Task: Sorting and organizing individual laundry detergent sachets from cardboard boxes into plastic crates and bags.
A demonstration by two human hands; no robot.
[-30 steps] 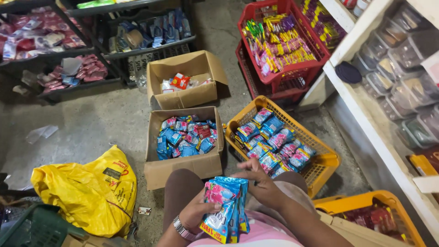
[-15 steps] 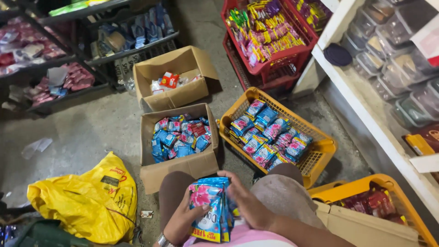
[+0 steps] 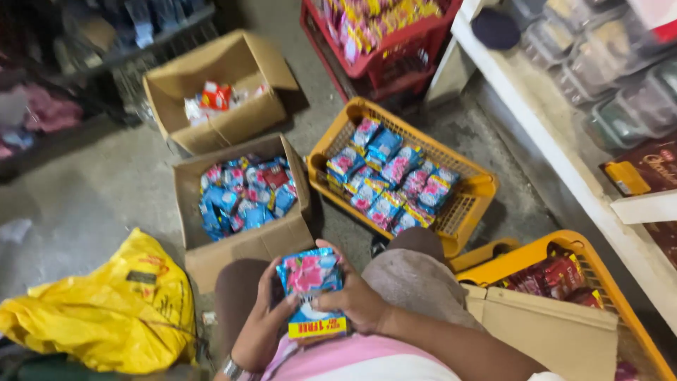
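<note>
Packets fill this floor, and going from the left side there is first a big yellow bag [image 3: 99, 310] lying crumpled on the grey ground. Next to it sits a brown box [image 3: 243, 247] full of small blue and pink packets, and behind that is another brown box [image 3: 226, 120] with a few red and white things inside. In front of the full box, the left hand [image 3: 259, 326] and the right hand [image 3: 351, 296] hold a stack of blue packets [image 3: 310, 289] with a pink flower on the front, right over the person's lap. The left fingers [image 3: 271, 282] curl round the left edge of the stack, and the right fingers [image 3: 337, 262] wrap over its top right corner, with the right thumb pressed on the lower front. The stack is squeezed between both hands and stands nearly upright. Further right is a yellow basket [image 3: 472, 190] with more blue and pink packets in rows, and a red crate [image 3: 395, 63] behind it. Last comes another yellow basket [image 3: 606, 282] with dark red packets, beside a white shelf [image 3: 564, 155].
</note>
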